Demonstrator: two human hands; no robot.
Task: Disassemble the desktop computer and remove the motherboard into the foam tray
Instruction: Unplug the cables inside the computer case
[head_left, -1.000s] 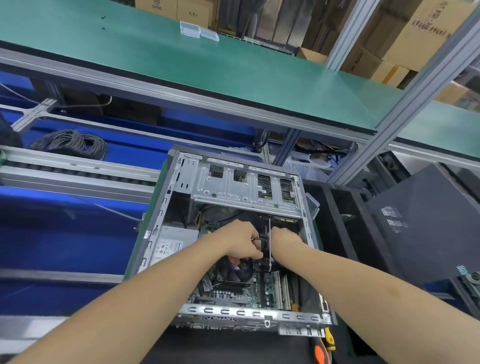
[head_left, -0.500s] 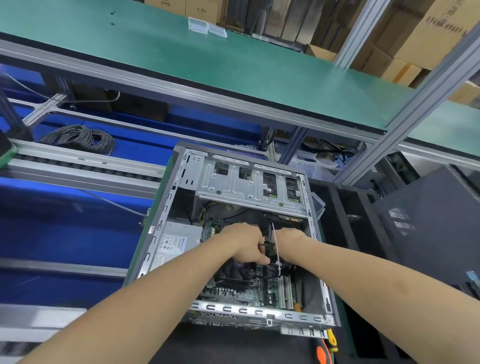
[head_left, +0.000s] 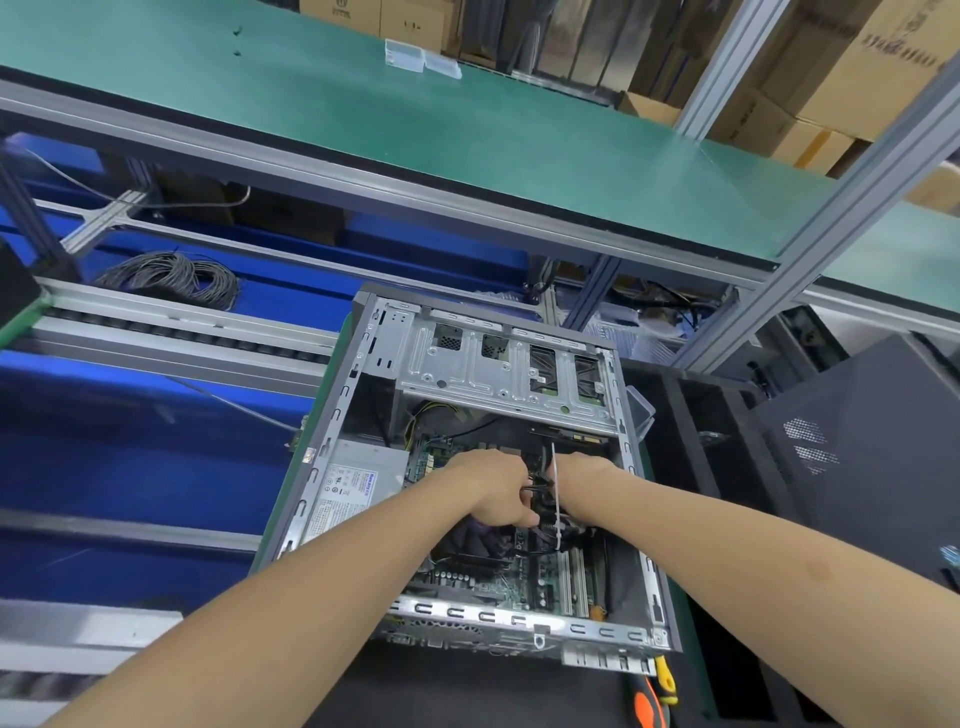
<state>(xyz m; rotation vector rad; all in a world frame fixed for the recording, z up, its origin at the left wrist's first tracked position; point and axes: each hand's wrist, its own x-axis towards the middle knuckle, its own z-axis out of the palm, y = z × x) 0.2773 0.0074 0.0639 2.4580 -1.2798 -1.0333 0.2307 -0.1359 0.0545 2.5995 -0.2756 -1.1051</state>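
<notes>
Barely shifting since earlier, my left hand (head_left: 496, 488) is gripping black cables (head_left: 537, 486) at frame centre; my right hand (head_left: 584, 480) is hiding its grip. Yanking may be risking bent motherboard (head_left: 498, 582) pins.

Well left of and beyond the fingers (head_left: 522, 517): coil of grey cable (head_left: 171, 278), just behind a roller rail (head_left: 156, 332). Far beyond: green bench top (head_left: 467, 156) bearing two clear plastic boxes (head_left: 422, 58), cardboard boxes (head_left: 857, 67) behind. Nearer, down to the right: orange-handled screwdriver (head_left: 645, 704) beside a yellow-handled tool (head_left: 665, 678).
</notes>
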